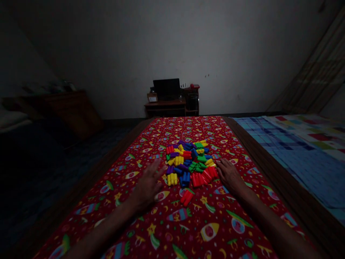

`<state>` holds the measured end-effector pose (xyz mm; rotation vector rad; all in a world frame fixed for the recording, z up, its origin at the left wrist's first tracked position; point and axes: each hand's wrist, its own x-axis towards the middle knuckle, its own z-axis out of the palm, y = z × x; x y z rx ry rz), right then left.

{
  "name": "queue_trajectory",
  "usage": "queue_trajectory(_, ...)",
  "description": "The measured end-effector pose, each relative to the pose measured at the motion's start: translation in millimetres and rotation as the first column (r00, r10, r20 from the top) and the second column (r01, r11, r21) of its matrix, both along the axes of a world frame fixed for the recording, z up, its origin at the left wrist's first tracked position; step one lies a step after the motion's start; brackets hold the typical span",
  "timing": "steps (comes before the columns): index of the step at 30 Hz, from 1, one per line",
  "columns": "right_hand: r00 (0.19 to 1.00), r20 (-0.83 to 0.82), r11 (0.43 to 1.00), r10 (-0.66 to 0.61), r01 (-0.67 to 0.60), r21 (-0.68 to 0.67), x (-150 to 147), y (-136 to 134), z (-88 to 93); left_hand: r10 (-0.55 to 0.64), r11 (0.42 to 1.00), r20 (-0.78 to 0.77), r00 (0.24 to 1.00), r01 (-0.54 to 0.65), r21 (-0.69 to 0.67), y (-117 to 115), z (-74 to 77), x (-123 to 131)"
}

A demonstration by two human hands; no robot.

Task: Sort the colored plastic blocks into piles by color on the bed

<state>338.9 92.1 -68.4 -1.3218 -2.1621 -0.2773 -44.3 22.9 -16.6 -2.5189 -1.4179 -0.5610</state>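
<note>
A loose pile of plastic building blocks (184,167) in red, yellow, blue, green and purple lies on a red patterned cloth (175,230). My left hand (147,185) is left of the pile, slightly blurred, its fingers spread and holding nothing. On the other side, my right hand (229,175) rests low over the cloth with fingers stretched out. Its fingertips are close to the red blocks (205,177) at the pile's right edge; whether they touch is unclear. One red block (187,197) lies apart, nearer to me, between the hands.
Brown fabric (265,167) borders the red cloth. Right of it is blue checked bedding (304,165). Against the far wall stands a desk (167,103) with a dark monitor (167,89). A wooden cabinet (72,111) stands in shadow at left.
</note>
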Motion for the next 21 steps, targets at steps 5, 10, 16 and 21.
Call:
queue_trajectory(5, 1.000, 0.001, 1.000, -0.019, 0.019, 0.007, -2, -2, 4.1, -0.603, 0.794, -0.153, 0.783, 0.572, -0.205, -38, 23.8, 95)
queue_trajectory(10, 1.000, -0.012, 1.000, -0.005, 0.005, -0.014, -3, -2, 3.9, -0.526, 0.849, -0.150, 0.837, 0.507, -0.146, 25, 23.6, 96)
queue_trajectory(16, 0.985, -0.174, 0.998, 0.003, -0.014, -0.063, 2, -1, 1.7, -0.413, 0.911, -0.175, 0.894, 0.401, -0.101, 66, 22.8, 71)
queue_trajectory(21, 0.913, -0.407, 0.980, -0.001, -0.079, -0.180, -34, -9, 0.2, -0.335, 0.942, -0.053, 0.941, 0.333, -0.035, 65, 18.6, 58)
